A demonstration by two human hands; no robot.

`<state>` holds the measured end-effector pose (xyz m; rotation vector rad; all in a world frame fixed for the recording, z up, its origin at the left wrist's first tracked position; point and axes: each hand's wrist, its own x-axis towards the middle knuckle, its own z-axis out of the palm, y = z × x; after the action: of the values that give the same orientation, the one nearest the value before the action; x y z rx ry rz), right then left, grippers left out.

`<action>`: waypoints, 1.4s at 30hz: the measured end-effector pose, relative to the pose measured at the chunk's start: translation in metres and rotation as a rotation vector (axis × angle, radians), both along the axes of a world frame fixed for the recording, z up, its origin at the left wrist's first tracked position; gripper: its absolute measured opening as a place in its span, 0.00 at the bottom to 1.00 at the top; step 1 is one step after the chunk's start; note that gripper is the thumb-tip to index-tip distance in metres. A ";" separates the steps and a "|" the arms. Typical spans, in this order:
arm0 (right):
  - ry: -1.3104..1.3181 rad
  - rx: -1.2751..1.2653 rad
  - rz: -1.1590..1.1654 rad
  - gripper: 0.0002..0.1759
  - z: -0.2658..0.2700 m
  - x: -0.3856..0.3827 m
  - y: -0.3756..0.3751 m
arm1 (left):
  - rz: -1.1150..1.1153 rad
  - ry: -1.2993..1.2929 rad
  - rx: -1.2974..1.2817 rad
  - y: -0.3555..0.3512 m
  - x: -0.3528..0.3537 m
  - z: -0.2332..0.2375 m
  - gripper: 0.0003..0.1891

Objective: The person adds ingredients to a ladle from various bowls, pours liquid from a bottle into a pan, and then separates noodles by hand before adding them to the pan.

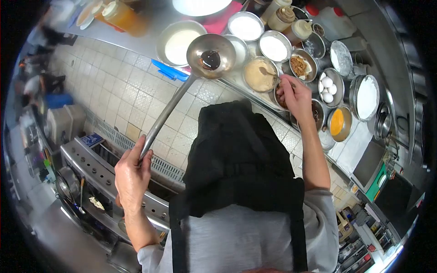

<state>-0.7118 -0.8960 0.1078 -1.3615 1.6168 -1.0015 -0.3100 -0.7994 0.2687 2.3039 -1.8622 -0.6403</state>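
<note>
My left hand (131, 175) is wrapped round the long handle of a large metal ladle (223, 49). Its bowl hangs beside the counter, with a small pool of dark brown liquid (210, 59) inside. Over at the ingredient bowls, my right hand (295, 98) grips a small spoon (265, 71), whose tip is over a bowl of tan powder (259, 77). Below that hand, a bowl of something brown (281, 98) is partly covered by the fingers. A bowl of pale liquid (180, 43) stands just behind the ladle's bowl.
Bowls of white powder (275, 47), eggs (327, 88) and orange-yellow liquid (337, 122) crowd the counter. Squeeze bottles (298, 32) stand behind them. A stove (98, 170) lies at left, across the tiled floor (123, 91). Blue-handled utensils (169, 70) poke past the counter edge.
</note>
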 end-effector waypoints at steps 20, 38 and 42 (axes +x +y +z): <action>-0.823 0.103 -0.303 0.14 0.017 -0.005 0.002 | -0.080 -0.055 0.039 -0.018 -0.013 0.015 0.19; -0.377 0.106 -0.111 0.16 -0.037 0.008 0.014 | -0.045 -0.036 0.036 -0.017 -0.008 0.018 0.20; -0.559 0.198 -0.215 0.17 -0.035 0.013 0.014 | -0.059 -0.044 0.005 -0.014 -0.002 0.013 0.20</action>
<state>-0.6984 -0.8819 0.0728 -0.6979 1.3986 -1.1834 -0.3121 -0.8139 0.2816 2.2916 -1.9565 -0.6067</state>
